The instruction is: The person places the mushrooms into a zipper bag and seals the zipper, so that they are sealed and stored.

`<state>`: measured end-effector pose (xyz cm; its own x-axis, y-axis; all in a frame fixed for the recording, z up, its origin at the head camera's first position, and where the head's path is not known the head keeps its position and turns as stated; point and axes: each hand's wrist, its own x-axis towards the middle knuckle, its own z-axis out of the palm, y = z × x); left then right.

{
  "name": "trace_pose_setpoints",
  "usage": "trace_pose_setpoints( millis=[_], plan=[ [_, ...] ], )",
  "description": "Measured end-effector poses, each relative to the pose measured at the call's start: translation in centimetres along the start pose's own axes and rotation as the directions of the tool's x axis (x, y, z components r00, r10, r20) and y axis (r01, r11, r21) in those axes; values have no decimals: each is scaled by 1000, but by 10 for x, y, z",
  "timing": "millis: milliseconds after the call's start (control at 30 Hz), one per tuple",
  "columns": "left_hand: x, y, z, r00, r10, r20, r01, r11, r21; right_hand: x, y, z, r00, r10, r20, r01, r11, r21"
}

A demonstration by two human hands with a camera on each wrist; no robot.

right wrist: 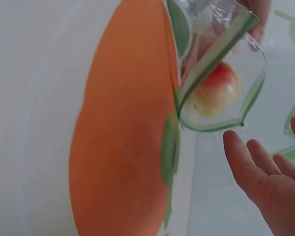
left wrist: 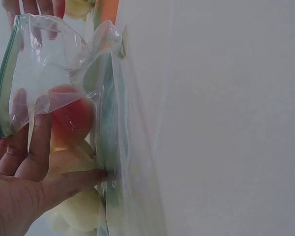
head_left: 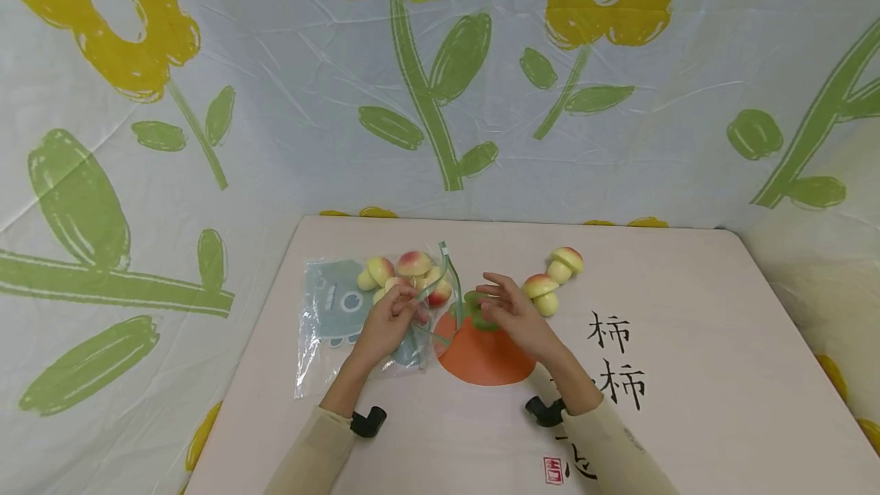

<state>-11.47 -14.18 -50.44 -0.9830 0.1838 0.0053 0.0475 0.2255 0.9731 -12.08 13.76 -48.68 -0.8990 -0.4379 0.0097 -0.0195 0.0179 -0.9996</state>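
A clear zip-lock bag (head_left: 333, 289) with a blue-green cartoon print and a green zip rim lies on the table, its mouth gaping to the right. Inside it are several toy mushrooms (head_left: 414, 263), yellow with red-tinged caps. My left hand (head_left: 388, 323) holds the bag near its mouth; the left wrist view shows the thumb on the bag's side and the fingers by the zip edge (left wrist: 6, 83). Just right of the mouth, my right hand (head_left: 519, 319) has its fingers extended and holds nothing. Two more mushrooms (head_left: 541, 292) lie beyond it, touching or nearly so.
The pale table cover (head_left: 687, 289) bears a printed orange persimmon (head_left: 488, 357) and black characters (head_left: 622, 384). A flower-patterned cloth (head_left: 302, 136) hangs behind and at both sides. Black wrist mounts (head_left: 369, 422) sit on both wrists.
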Motion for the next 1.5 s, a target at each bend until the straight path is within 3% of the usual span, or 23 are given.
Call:
trace_pose_setpoints(
  millis=[233,467,567,833,1000,1267,1500],
  plan=[
    [0,-1,0,1000,1,6,-1,1000,3,-8,-14,-16,997,-45,-61,42,998,-47],
    [1,-1,-1,1000,9,3,-9,1000,0,-15,-28,-36,989,-72,-133,50,986,-161],
    [0,5,-1,1000,0,6,0,1000,2,-17,-32,-44,984,-89,-152,62,983,-173],
    [0,2,0,1000,2,-7,-2,1000,-8,-24,-34,-62,975,-126,-186,78,966,-247],
    [0,1,0,1000,11,-5,-11,1000,3,-25,-34,-73,953,-180,-243,105,951,-289],
    [0,1,-1,1000,5,-7,-5,1000,26,-21,-35,-101,901,-202,-383,61,935,-349],
    [0,2,-1,1000,11,1,-11,1000,8,-11,-32,-123,866,-208,-454,20,923,-384]
  ],
)
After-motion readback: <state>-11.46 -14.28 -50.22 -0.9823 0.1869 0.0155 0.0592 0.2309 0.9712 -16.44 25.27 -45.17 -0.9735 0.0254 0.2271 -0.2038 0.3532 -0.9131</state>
